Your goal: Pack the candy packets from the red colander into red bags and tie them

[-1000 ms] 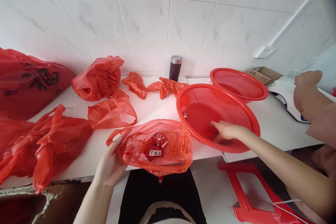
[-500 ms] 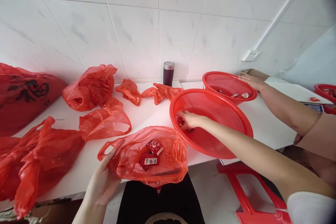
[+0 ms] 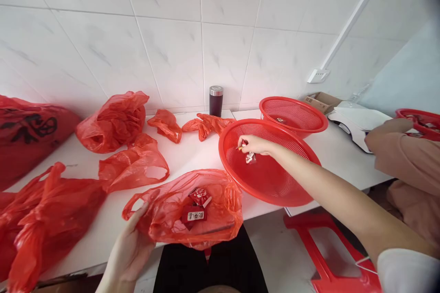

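Observation:
My left hand (image 3: pixel 132 242) is closed on the handle side of a thin red plastic bag (image 3: pixel 220 192), which gapes at the table's front edge. Inside it lie a few small red printed packets (image 3: pixel 195 214). Over the near red colander basket (image 3: pixel 285 187), my right hand (image 3: pixel 253 144) has its fingertips pinched together. A bit of red and yellow wrapper shows between them, partly hidden by the fingers. Just below those fingers, another small red and white packet (image 3: pixel 250 158) sits in the basket.
Behind stands a second red basket (image 3: pixel 309 121) with a small packet in it. Crumpled red bags (image 3: pixel 113 121) and a knotted full bag (image 3: pixel 68 210) lie left. A dark tumbler (image 3: pixel 216 102) is by the wall. A co-worker's arm (image 3: pixel 388 132) is right, near a white scale-like device (image 3: pixel 357 121).
My right hand has risen slightly inside the near basket, uncovering a packet there. The co-worker's hand has left the back basket for the right, and fewer packets show in it.

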`<state>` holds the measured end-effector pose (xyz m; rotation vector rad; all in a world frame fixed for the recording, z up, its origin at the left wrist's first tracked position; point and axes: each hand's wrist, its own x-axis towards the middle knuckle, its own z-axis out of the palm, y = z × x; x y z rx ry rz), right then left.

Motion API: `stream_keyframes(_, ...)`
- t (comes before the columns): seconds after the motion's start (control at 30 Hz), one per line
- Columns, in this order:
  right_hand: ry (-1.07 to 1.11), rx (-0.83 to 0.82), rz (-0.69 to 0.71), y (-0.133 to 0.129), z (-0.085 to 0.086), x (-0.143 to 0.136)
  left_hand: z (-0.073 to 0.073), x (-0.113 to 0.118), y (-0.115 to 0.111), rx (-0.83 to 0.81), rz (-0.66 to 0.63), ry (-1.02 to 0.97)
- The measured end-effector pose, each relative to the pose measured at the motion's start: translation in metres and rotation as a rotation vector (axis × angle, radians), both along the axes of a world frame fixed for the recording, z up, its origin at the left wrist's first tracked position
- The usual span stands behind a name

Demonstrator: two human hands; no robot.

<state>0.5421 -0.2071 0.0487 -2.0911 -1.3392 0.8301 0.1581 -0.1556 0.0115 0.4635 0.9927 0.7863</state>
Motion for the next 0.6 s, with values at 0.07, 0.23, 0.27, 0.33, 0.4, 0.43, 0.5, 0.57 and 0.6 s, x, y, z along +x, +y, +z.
stream_keyframes(0.07,0.073,0.056,0.024,-0.006,0.024,-0.005,-0.001,-0.001,0.0,0.015,-0.002,-0.006)
stream_keyframes(0.23,0.325,0.194,0.264,-0.018,0.064,-0.066,0.004,0.008,-0.005,-0.003,-0.064,-0.057)
stream_keyframes(0.27,0.314,0.2,0.318,-0.018,0.066,-0.082,0.007,0.01,-0.007,-0.011,-0.064,-0.068)
stream_keyframes(0.33,0.193,0.189,0.409,-0.018,0.063,-0.112,0.012,0.013,-0.008,-0.014,-0.05,-0.092)
stream_keyframes(0.4,0.041,0.18,0.485,-0.017,0.059,-0.135,0.016,0.013,-0.009,-0.002,-0.038,-0.114)
stream_keyframes(0.43,-0.019,0.185,0.517,-0.017,0.058,-0.142,0.017,0.012,-0.009,0.005,-0.033,-0.117)
stream_keyframes(0.5,-0.098,0.198,0.554,-0.019,0.059,-0.15,0.017,0.009,-0.007,0.013,-0.026,-0.108)
stream_keyframes(0.57,-0.149,0.204,0.556,-0.025,0.062,-0.153,0.016,0.005,-0.005,0.019,-0.013,-0.1)
stream_keyframes(0.6,-0.182,0.193,0.561,-0.029,0.063,-0.154,0.016,0.002,-0.004,0.025,-0.004,-0.093)
